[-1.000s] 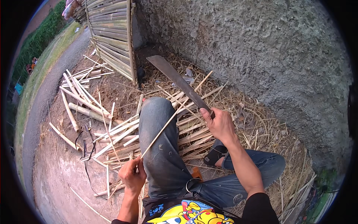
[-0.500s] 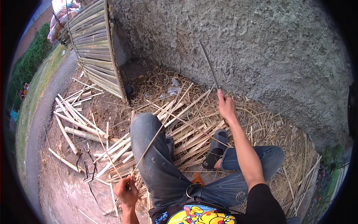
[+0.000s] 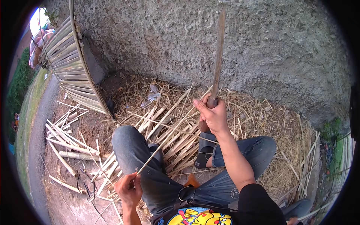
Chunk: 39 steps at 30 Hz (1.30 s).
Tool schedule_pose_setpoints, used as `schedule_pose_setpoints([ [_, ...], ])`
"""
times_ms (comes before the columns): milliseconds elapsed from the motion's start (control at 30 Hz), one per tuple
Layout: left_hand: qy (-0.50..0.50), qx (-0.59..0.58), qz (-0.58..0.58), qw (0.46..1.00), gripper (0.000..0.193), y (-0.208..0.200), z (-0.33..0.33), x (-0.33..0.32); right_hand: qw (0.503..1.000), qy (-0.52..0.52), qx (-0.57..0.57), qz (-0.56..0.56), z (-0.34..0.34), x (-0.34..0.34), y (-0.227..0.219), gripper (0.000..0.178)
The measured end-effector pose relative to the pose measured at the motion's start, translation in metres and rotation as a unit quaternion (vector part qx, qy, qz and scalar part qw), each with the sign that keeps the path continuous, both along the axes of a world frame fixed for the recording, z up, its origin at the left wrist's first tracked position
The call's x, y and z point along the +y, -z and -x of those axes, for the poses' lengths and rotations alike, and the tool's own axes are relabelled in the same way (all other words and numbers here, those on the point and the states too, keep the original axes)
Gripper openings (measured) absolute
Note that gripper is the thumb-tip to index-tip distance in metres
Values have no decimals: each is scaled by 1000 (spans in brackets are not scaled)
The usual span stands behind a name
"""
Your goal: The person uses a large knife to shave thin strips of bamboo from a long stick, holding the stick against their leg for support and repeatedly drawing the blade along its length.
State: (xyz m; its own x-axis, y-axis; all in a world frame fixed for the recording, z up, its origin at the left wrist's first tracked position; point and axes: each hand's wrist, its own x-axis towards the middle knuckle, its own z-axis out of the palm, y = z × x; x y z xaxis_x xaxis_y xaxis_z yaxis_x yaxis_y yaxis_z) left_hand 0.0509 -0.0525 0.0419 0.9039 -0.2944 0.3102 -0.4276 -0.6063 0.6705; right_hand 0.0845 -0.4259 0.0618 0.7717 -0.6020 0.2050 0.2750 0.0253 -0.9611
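Note:
In my right hand is the wooden handle of a machete. Its long, narrow blade points up in front of the rough wall. The thumb lies along the handle near the blade's collar, and the handle's butt sticks out below the fist. My left hand, beside my left knee, pinches the end of a thin bamboo strip between thumb and fingers. That strip slants up and right across my left leg towards the machete handle. Split bamboo pieces lie heaped between my bent legs.
A bamboo slat panel leans at the far left near the concrete wall. Thicker bamboo lengths and dark cords lie at left. Shavings cover the ground. A dark-clothed limb, apparently someone else's, shows at lower right.
My right hand has come nearer and slightly left, turning the machete from leaning left to nearly upright with its flat showing. My view has shifted a little right. The left hand still pinches the strip.

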Motion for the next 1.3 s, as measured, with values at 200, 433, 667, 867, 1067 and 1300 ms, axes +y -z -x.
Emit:
schedule_pose_setpoints([
  [200, 17, -167, -26, 986, 7, 5, 2, -12, 999, 49, -10, 15, 15, -15, -9, 29],
  [433, 8, -205, -30, 978, 8, 8, 3, -9, 999, 37, -7, -26, 18, -20, -7, 27],
  [667, 17, -214, -24, 976, 8, 8, 2, -7, 995, 19, -63, -74, 17, -23, -9, 28],
  [867, 19, -217, -22, 976, 8, 9, 1, -8, 996, 20, -60, -63, 17, -24, -6, 29],
  [1067, 10, -190, -18, 982, 7, 12, 3, -7, 997, -4, -48, -57, 20, -18, -13, 29],
  [1300, -19, -28, 54, 998, 7, 13, 9, -12, 990, -94, -24, -100, 24, -2, -21, 21],
])
